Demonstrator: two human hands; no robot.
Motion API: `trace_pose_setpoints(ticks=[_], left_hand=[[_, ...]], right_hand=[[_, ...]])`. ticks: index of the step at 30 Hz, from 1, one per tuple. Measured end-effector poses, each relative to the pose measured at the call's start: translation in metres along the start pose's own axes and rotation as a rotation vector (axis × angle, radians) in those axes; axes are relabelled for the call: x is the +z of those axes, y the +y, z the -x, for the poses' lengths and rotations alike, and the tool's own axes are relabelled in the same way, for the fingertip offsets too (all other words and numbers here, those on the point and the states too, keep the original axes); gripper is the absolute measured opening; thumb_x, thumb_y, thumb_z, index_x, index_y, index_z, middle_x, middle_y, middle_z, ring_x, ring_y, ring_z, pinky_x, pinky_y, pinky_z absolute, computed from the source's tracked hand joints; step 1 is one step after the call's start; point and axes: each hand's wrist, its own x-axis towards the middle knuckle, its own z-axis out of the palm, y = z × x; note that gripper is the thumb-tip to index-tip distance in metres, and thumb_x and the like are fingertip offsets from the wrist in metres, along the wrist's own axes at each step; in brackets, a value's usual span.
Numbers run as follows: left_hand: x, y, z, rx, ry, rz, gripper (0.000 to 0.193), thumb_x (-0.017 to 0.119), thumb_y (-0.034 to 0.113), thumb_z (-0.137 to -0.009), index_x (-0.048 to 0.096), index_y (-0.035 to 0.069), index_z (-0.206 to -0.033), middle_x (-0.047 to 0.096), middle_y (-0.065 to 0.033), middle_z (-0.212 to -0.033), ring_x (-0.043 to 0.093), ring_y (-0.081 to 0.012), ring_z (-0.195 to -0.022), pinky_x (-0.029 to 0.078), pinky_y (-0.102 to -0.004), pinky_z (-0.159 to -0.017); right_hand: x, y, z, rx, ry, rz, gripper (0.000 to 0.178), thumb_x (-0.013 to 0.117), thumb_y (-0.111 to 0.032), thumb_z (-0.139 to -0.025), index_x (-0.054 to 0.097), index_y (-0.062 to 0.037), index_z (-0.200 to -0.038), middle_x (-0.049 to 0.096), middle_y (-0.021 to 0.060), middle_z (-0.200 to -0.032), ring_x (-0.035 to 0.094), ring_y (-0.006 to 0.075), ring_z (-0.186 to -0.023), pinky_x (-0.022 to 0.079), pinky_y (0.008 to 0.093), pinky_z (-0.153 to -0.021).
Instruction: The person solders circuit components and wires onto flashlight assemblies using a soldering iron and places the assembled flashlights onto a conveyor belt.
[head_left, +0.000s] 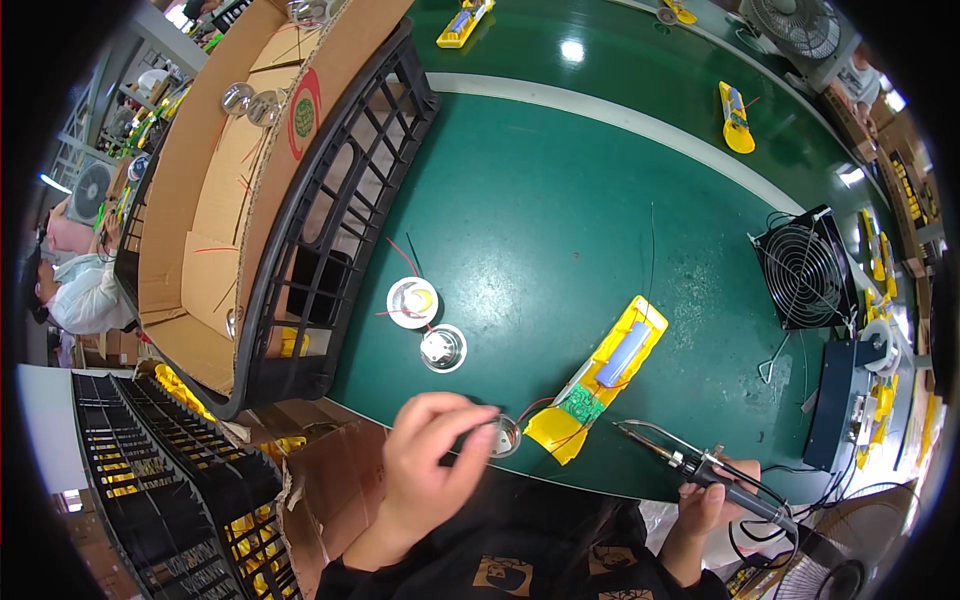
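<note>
At the near edge of the green surface (530, 250), we have a yellow case (548, 436) lying open, with a blue battery (623, 355) and a green board (580, 404) inside it. From the board, a red wire (535, 405) runs toward a round lamp cup (506, 440) just beside; we cannot tell if they are joined. So we judge the work as partly done: the inner parts are placed, but the wiring seems unfinished. One white lamp piece (411, 302) and one silver lamp piece (443, 348) lie farther left.

Our left hand (432, 465) bends its fingers beside the cup, thumb near forefinger; whether it pinches something, we cannot tell. Our right hand (705, 505) grasps a soldering iron (742, 492), its tip pointing up-left, near the case and apparently not touching.
</note>
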Motion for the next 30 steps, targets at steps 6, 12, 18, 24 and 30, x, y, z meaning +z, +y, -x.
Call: trace_pose_setpoints(ticks=[6, 12, 18, 24, 30], left_hand=[[0.032, 0.012, -0.008, 0.028, -0.017, -0.095, 0.016, 0.066, 0.002, -0.066, 0.062, 0.004, -0.081, 0.045, -0.0038, -0.074, 0.047, -0.0140, -0.065, 0.039, -0.0223, -0.045], [0.040, 0.005, -0.011, 0.103, -0.007, -0.147, 0.013, 0.067, 0.001, -0.065, 0.061, 0.004, -0.077, 0.044, -0.0040, -0.072, 0.046, -0.0160, -0.063, 0.038, -0.0262, -0.048], [0.041, 0.002, -0.009, 0.097, -0.010, -0.078, 0.012, 0.066, 0.000, -0.065, 0.061, 0.005, -0.075, 0.044, -0.0039, -0.070, 0.045, -0.0167, -0.061, 0.037, -0.0272, -0.053], [0.039, 0.003, -0.013, 0.173, -0.050, -0.134, 0.013, 0.066, 0.001, -0.064, 0.061, 0.005, -0.074, 0.044, -0.0039, -0.070, 0.045, -0.0177, -0.061, 0.038, -0.0282, -0.055], [0.034, 0.007, -0.015, 0.169, -0.111, -0.168, 0.013, 0.064, 0.002, -0.066, 0.060, 0.005, -0.077, 0.045, -0.0047, -0.070, 0.047, -0.0194, -0.063, 0.039, -0.0294, -0.057]], right_hand=[[0.015, -0.002, -0.007, -0.080, -0.047, -0.046, 0.035, 0.058, -0.031, -0.078, 0.044, 0.0006, -0.079, 0.051, 0.0020, -0.048, 0.049, 0.0102, -0.039, 0.043, 0.0247, -0.043], [0.024, -0.004, -0.015, -0.096, -0.147, -0.130, 0.031, 0.059, -0.025, -0.076, 0.048, 0.0037, -0.082, 0.052, 0.0033, -0.048, 0.050, 0.0113, -0.039, 0.042, 0.0249, -0.043], [0.026, -0.001, -0.019, -0.091, -0.157, -0.119, 0.030, 0.059, -0.024, -0.076, 0.048, 0.0038, -0.080, 0.052, 0.0042, -0.048, 0.050, 0.0120, -0.039, 0.043, 0.0255, -0.044], [0.027, 0.001, -0.018, -0.057, -0.189, -0.108, 0.029, 0.059, -0.023, -0.076, 0.049, 0.0039, -0.080, 0.053, 0.0052, -0.047, 0.050, 0.0128, -0.039, 0.043, 0.0256, -0.044], [0.029, 0.001, -0.014, -0.009, -0.180, -0.096, 0.034, 0.062, -0.027, -0.074, 0.045, 0.0017, -0.083, 0.051, 0.0070, -0.054, 0.049, 0.0115, -0.039, 0.041, 0.0221, -0.041]])
